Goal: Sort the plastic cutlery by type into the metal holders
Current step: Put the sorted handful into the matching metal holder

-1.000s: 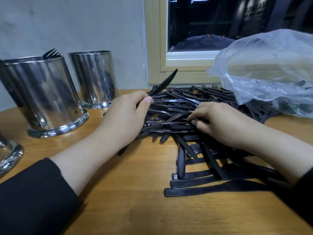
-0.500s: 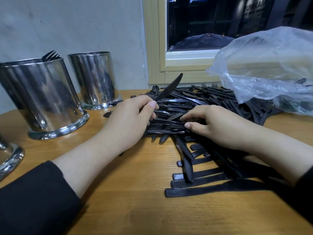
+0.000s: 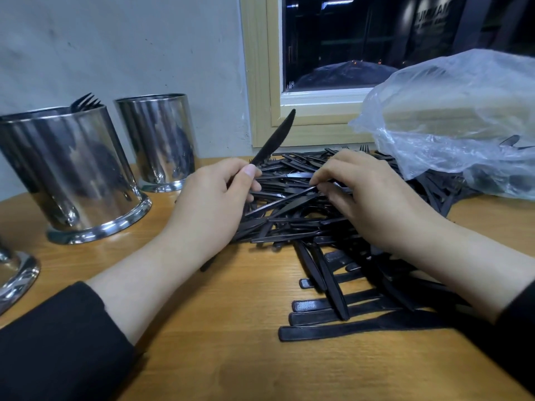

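A heap of black plastic cutlery (image 3: 315, 227) lies on the wooden table (image 3: 225, 342). My left hand (image 3: 211, 204) grips a black knife (image 3: 275, 138) by its handle, the blade pointing up and to the right above the heap. My right hand (image 3: 367, 198) pinches another black knife (image 3: 286, 199) at the top of the heap. Three metal holders stand at the left: a large one (image 3: 72, 175) with fork tines (image 3: 85, 102) showing above its rim, a second (image 3: 157, 140) behind it, and a third (image 3: 14, 276) cut off by the frame edge.
A clear plastic bag (image 3: 457, 120) lies over the far right of the heap, with more cutlery under it. A window frame (image 3: 260, 82) and a grey wall close off the back. Bare wood lies between my forearms.
My left hand has lifted its knife higher and the blade stands steeper. My right hand has moved up the heap and now pinches a knife there.
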The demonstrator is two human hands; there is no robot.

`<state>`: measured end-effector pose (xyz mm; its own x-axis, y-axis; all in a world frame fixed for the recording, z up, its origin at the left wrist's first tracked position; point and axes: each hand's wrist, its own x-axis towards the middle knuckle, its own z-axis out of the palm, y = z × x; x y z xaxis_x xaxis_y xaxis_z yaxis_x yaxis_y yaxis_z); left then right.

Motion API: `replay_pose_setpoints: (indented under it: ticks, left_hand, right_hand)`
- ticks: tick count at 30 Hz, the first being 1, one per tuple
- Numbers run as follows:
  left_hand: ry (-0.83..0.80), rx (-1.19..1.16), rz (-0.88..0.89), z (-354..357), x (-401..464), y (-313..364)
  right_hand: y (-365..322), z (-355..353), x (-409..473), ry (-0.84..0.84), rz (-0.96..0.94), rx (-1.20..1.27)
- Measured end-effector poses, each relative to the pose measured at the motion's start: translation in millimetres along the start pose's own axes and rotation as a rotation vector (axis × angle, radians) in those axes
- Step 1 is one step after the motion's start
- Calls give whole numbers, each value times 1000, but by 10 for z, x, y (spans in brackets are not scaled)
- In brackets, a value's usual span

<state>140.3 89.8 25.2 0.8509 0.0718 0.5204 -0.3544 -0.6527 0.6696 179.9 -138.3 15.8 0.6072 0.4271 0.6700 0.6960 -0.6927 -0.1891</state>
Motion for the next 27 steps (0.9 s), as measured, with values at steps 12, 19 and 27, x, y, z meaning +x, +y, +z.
replay_pose_setpoints:
  ticks: [12,19,27]
  left_hand:
    - [-222,2,39,28,-53,41]
    - [-118,-44,-55,31,9,-60]
    - [-66,-53,-77,26,16,-35]
  right_hand:
    - [-76,-125,35,264,3,85]
    - [-11,-128,-17,-220,113,41]
    - [-61,6,-53,-486,60,-26]
